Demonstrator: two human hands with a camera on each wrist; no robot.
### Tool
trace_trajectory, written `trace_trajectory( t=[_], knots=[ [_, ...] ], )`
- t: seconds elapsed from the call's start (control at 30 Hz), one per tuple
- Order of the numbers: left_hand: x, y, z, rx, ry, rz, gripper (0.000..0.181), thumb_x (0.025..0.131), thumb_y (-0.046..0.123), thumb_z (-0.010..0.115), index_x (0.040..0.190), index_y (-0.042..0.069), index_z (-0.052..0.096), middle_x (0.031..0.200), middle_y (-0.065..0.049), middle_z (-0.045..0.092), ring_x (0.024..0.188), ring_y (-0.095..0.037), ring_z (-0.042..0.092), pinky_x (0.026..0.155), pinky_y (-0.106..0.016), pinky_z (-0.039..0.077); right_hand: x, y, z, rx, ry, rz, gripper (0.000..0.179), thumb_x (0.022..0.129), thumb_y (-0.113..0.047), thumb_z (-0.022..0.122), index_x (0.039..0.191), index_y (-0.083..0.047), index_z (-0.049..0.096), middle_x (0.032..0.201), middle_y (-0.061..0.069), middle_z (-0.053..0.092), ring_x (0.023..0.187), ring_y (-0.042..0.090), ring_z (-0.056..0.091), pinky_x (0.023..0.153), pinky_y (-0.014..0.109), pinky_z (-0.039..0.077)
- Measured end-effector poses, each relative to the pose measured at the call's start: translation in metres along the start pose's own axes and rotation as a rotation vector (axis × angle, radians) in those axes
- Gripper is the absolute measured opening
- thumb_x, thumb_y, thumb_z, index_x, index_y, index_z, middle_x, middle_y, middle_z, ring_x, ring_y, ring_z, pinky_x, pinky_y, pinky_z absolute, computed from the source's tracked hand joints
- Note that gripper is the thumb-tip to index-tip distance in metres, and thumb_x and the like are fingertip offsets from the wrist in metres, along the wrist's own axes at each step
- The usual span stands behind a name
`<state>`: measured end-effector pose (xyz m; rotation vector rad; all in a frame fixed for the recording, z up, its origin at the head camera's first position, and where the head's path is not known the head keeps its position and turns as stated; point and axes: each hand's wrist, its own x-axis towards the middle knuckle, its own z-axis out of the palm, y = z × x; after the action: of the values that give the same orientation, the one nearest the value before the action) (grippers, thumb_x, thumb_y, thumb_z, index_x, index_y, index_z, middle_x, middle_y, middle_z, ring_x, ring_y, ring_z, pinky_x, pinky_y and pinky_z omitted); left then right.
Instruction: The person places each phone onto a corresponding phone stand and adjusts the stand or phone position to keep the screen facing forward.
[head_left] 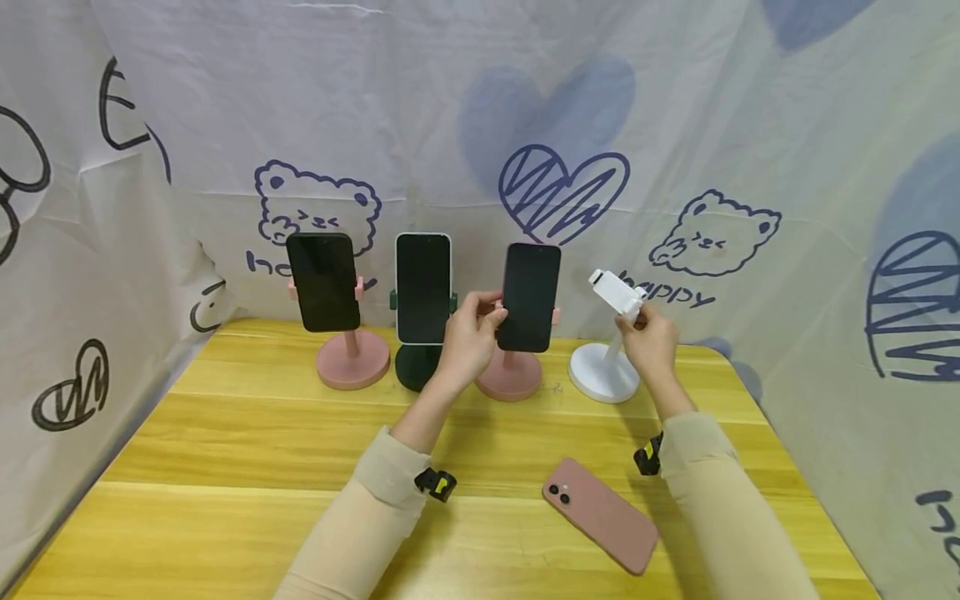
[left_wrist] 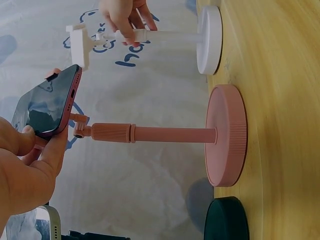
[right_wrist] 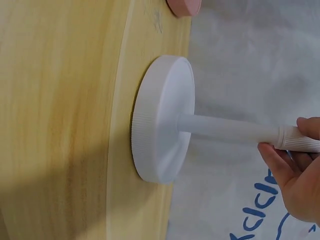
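Note:
With its thumb at the screen edge and fingers behind, my left hand pinches the left side of a dark-screened phone. That phone sits in the holder of a pink phone stand; the clamp part under the fingers is mostly hidden. My right hand grips the ribbed collar of a white phone stand, below its tilted holder head. No phone is in that white holder. In the right wrist view, thumb and fingers close round the white pole, and the round base stays on the table.
Left of my hands, a black phone stands on another pink stand, and a white-edged phone on a dark green stand. A pink phone lies face down on the wooden table. Patterned cloth hangs behind.

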<state>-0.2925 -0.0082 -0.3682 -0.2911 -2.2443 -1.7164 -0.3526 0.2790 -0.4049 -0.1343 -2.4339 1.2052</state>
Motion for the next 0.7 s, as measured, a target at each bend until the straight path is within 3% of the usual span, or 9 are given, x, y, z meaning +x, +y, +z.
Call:
trace_trajectory(
  t=[0.17,0.5,0.7],
  knots=[
    [0.001,0.000,0.000,-0.004,0.004,0.001,0.031,0.107,0.012,0.060,0.135,-0.001,0.061,0.120,-0.018,0.067,0.102,-0.029,0.067,0.082,-0.037,0.058,-0.008,-0.002,-0.002,-0.012,-0.049,-0.045,0.028,0.101,-0.013,0.069,0.117,0.009,0.068,0.114,0.031,0.071,0.106,0.045,0.068,0.095,0.053,0.057],
    [-0.001,0.000,0.001,-0.006,0.003,-0.005,0.031,0.107,0.011,0.059,0.135,-0.001,0.060,0.120,-0.019,0.066,0.104,-0.030,0.066,0.084,-0.038,0.058,-0.026,-0.003,-0.003,-0.002,-0.106,-0.276,0.024,0.096,-0.003,0.073,0.116,0.010,0.069,0.111,0.030,0.071,0.102,0.046,0.068,0.093,0.056,0.057],
    [-0.002,-0.001,0.002,-0.016,0.001,0.006,0.032,0.108,0.013,0.058,0.137,0.000,0.059,0.122,-0.018,0.066,0.109,-0.030,0.067,0.093,-0.042,0.058,-0.028,-0.003,-0.004,0.016,-0.131,-0.380,0.027,0.094,-0.001,0.074,0.117,0.011,0.067,0.107,0.029,0.071,0.098,0.045,0.069,0.089,0.058,0.058]
  ],
)
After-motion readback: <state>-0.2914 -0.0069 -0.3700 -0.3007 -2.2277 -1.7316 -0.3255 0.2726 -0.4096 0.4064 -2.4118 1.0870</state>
